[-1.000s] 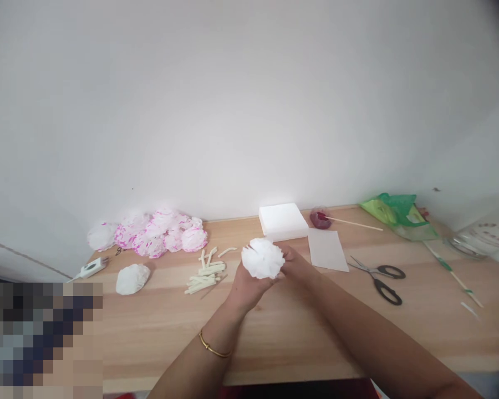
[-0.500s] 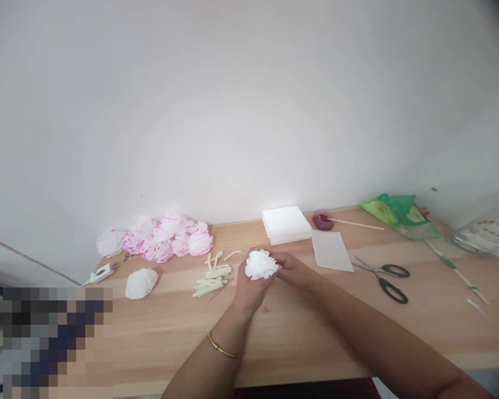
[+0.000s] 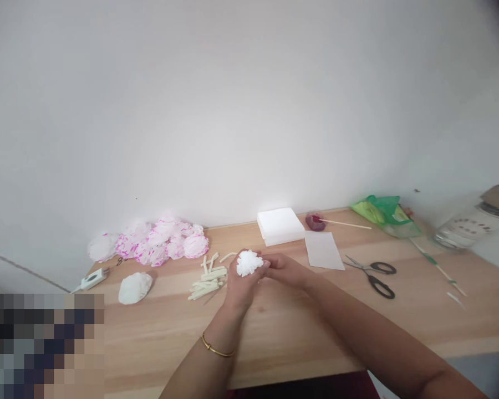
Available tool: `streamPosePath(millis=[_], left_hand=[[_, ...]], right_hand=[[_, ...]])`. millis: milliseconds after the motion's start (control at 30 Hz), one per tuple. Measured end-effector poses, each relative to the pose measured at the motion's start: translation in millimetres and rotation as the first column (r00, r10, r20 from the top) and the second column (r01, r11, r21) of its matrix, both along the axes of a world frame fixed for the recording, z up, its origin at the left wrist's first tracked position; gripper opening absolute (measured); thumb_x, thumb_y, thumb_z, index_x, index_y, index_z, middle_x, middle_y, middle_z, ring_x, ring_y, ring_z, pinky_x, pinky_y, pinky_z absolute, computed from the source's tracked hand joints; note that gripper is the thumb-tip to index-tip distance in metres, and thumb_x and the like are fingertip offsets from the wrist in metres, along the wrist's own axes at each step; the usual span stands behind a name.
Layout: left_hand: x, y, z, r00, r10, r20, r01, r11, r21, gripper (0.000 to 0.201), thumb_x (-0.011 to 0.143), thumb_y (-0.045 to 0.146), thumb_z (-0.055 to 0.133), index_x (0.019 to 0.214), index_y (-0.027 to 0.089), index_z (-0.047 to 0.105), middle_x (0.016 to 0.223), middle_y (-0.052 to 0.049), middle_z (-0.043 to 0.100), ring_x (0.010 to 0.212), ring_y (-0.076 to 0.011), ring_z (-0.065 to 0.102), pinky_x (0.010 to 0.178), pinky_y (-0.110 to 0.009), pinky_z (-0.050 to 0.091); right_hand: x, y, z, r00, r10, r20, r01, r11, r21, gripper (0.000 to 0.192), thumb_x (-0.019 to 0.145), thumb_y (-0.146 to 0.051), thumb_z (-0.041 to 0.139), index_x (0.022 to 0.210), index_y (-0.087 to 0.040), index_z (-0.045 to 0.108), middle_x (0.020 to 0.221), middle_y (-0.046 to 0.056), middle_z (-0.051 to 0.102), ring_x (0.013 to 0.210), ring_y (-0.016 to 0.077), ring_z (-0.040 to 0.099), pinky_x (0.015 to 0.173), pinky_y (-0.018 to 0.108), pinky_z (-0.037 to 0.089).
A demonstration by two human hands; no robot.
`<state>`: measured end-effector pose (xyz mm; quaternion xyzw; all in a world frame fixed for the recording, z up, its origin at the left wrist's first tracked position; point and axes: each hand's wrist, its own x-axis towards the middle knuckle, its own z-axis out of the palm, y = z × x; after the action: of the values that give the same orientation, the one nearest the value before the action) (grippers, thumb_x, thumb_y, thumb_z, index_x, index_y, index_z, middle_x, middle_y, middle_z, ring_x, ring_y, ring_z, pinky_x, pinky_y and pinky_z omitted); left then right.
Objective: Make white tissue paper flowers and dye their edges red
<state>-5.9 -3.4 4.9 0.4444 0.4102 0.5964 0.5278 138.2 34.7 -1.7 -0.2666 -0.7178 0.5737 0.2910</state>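
Paper bunch (image 3: 249, 262), white, is held above the tabletop (image 3: 283, 338); the person's left hand (image 3: 240, 288) grips it with curled fingers. Right hand (image 3: 289, 270) meets it at the side; whether its fingertips pinch cannot be told. Judged partway: gathered, no pink visible. One white paper puff (image 3: 135, 288) lies apart, apparently formed, likewise without visible pink. Beyond, several pink-marked puffs (image 3: 166, 238) are piled, seemingly furthest along. Loose sheet (image 3: 325, 250) and, farther back, white sheet stack (image 3: 280, 226) lie flat, apparently unworked.
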Motion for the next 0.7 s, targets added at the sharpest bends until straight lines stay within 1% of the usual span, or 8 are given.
streamPosePath(millis=[67,200,267,300,367,500,633,700], left_hand=[[-1,3,0.0,0.998,0.059,0.035,-0.059,0.998,-0.007,0.03,0.063,0.026,0.076,0.082,0.016,0.055,0.07,0.002,0.06,0.061,-0.0095,0.054,0.061,-0.022,0.043],[-2,4,7.2,0.994,0.111,0.021,-0.111,0.994,-0.002,0.027,0.064,0.027,0.074,0.075,0.016,0.052,0.062,0.005,0.054,0.054,-0.0069,0.047,0.055,-0.02,0.039],[-1,3,11.1,0.993,0.115,-0.016,-0.115,0.993,-0.008,0.025,0.065,0.027,0.073,0.074,0.016,0.053,0.062,0.005,0.054,0.053,-0.007,0.047,0.054,-0.02,0.039],[-1,2,12.5,0.993,0.116,-0.032,-0.117,0.993,-0.01,0.024,0.065,0.027,0.073,0.073,0.016,0.053,0.062,0.004,0.055,0.053,-0.0073,0.047,0.053,-0.021,0.039],[0,0,14.4,0.993,0.111,-0.051,-0.111,0.994,-0.011,0.023,0.065,0.027,0.072,0.072,0.016,0.053,0.062,0.004,0.054,0.054,-0.0077,0.047,0.053,-0.021,0.039],[3,-3,15.8,0.994,0.097,-0.056,-0.099,0.994,-0.035,0.023,0.063,0.027,0.073,0.071,0.016,0.054,0.061,0.004,0.053,0.053,-0.0076,0.046,0.052,-0.021,0.038],[6,-5,13.0,0.994,0.081,-0.072,-0.086,0.994,-0.069,0.028,0.063,0.029,0.074,0.076,0.016,0.054,0.065,0.004,0.057,0.055,-0.0074,0.047,0.055,-0.021,0.04],[6,-4,9.9,0.992,0.078,-0.098,-0.084,0.994,-0.062,0.029,0.063,0.029,0.075,0.078,0.017,0.053,0.065,0.004,0.057,0.055,-0.0073,0.047,0.056,-0.02,0.04]], right_hand=[[6,2,11.5,0.998,-0.042,0.055,0.042,0.999,-0.008,0.028,0.084,-0.044,0.055,0.089,-0.018,0.065,0.087,0.001,0.062,0.082,0.0153,0.055,0.076,0.028,0.042],[31,3,32.6,0.941,-0.319,0.113,0.325,0.945,-0.043,0.026,0.081,-0.043,0.059,0.086,-0.018,0.065,0.075,0.0,0.059,0.073,0.0123,0.052,0.071,0.026,0.041],[51,1,33.6,0.911,-0.409,0.049,0.41,0.892,-0.188,0.025,0.079,-0.041,0.062,0.087,-0.017,0.064,0.071,-0.001,0.057,0.064,0.0096,0.049,0.064,0.024,0.042],[62,0,31.0,0.883,-0.469,0.015,0.45,0.837,-0.312,0.024,0.077,-0.04,0.064,0.085,-0.017,0.063,0.069,-0.001,0.056,0.06,0.0086,0.048,0.059,0.023,0.042],[88,-1,21.3,0.751,-0.661,-0.014,0.555,0.642,-0.53,0.022,0.07,-0.034,0.072,0.078,-0.016,0.061,0.066,0.0,0.055,0.056,0.0089,0.048,0.052,0.022,0.043],[133,6,-0.2,0.549,-0.835,-0.039,0.718,0.495,-0.489,0.022,0.07,-0.032,0.068,0.067,-0.019,0.05,0.057,-0.004,0.047,0.049,0.0077,0.043,0.045,0.019,0.041],[152,25,-8.8,0.407,-0.908,-0.099,0.839,0.415,-0.352,0.023,0.069,-0.035,0.067,0.07,-0.022,0.048,0.055,-0.006,0.045,0.049,0.0089,0.042,0.046,0.02,0.04],[153,34,-6.6,0.371,-0.923,-0.1,0.889,0.384,-0.251,0.021,0.07,-0.038,0.065,0.075,-0.023,0.052,0.055,-0.006,0.046,0.049,0.0098,0.042,0.048,0.022,0.039]])
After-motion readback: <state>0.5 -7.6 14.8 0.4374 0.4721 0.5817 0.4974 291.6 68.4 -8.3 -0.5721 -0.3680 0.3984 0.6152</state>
